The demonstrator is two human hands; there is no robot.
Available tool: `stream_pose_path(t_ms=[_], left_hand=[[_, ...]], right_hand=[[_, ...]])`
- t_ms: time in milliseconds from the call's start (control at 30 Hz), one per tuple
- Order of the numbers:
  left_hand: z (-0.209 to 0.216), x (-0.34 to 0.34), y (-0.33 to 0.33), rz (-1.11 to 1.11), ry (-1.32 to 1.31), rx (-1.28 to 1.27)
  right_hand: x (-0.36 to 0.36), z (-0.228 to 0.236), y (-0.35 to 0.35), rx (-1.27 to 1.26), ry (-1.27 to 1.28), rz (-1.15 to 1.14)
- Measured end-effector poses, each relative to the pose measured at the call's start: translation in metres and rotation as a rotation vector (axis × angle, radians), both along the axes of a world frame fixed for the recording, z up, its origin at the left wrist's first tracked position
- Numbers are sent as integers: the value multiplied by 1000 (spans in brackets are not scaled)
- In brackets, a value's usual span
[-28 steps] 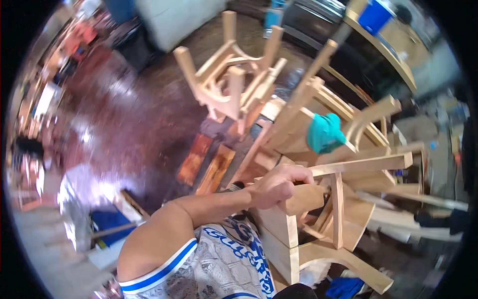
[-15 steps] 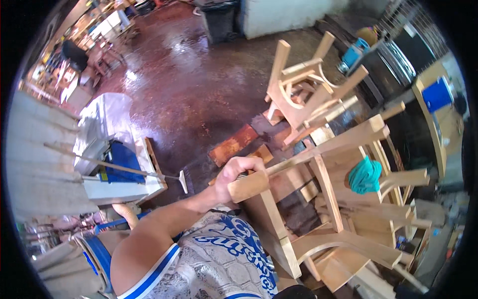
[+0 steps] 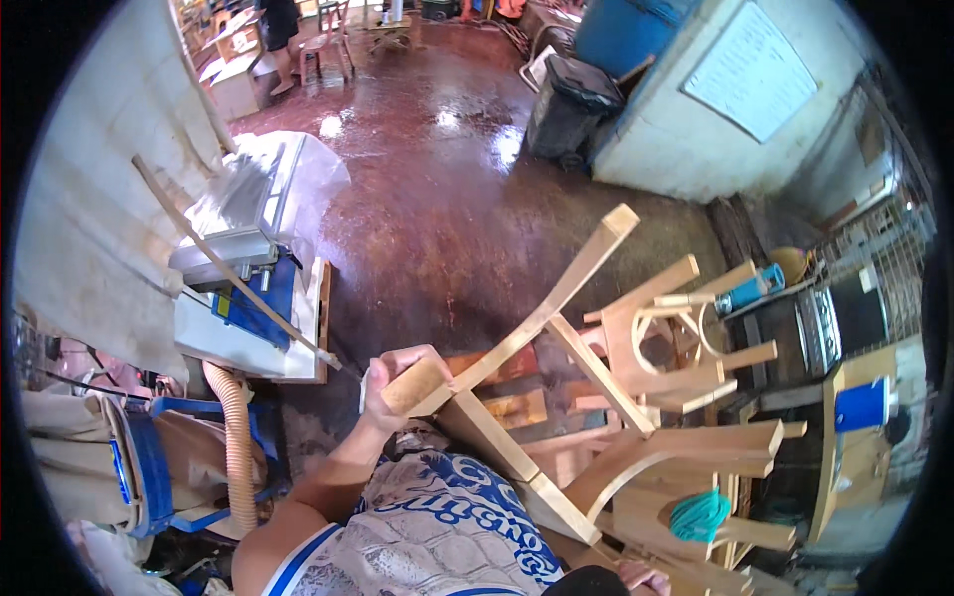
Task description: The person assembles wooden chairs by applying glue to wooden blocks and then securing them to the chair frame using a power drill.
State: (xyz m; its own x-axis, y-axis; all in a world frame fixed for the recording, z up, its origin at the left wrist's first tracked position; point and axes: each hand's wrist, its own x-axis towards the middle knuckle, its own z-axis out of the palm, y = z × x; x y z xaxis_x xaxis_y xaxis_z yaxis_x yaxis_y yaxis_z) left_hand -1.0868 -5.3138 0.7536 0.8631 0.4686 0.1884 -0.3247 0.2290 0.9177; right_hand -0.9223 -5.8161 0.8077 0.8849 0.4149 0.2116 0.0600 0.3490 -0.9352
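My left hand [image 3: 390, 389] is closed around the rounded end of a leg of an unfinished pale wooden chair frame [image 3: 556, 328]. The frame is tilted, with one long leg pointing up and away to the right and its curved rails close to my chest. Only the knuckles of my right hand [image 3: 644, 574] show at the lower edge, down by the frame's underside; its grip is hidden. Just right of the held frame, more unfinished chairs [image 3: 686, 343] are stacked, and a teal bundle [image 3: 698, 515] hangs among their rails.
A white and blue sawing machine [image 3: 243, 268] with a ribbed dust hose [image 3: 234, 437] stands at the left. Short planks [image 3: 512, 407] lie on the wet red floor. A black bin [image 3: 568, 99] stands by the white wall, a blue cup [image 3: 861, 405] at the right, a person [image 3: 278, 25] far back.
The chair frame has come away from the stack and swung toward my chest. My left hand now grips the leg's end. My head has turned, bringing the machine and open floor into view.
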Motion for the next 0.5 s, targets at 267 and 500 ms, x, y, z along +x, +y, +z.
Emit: stream_pose_path(t_ms=[267,500], left_hand=[[65,39,135,76,-270,-385],[25,133,254,-131,-486,38]], right_hand=[[119,88,156,-9,-74,372],[282,195,247,-137,-224,898]])
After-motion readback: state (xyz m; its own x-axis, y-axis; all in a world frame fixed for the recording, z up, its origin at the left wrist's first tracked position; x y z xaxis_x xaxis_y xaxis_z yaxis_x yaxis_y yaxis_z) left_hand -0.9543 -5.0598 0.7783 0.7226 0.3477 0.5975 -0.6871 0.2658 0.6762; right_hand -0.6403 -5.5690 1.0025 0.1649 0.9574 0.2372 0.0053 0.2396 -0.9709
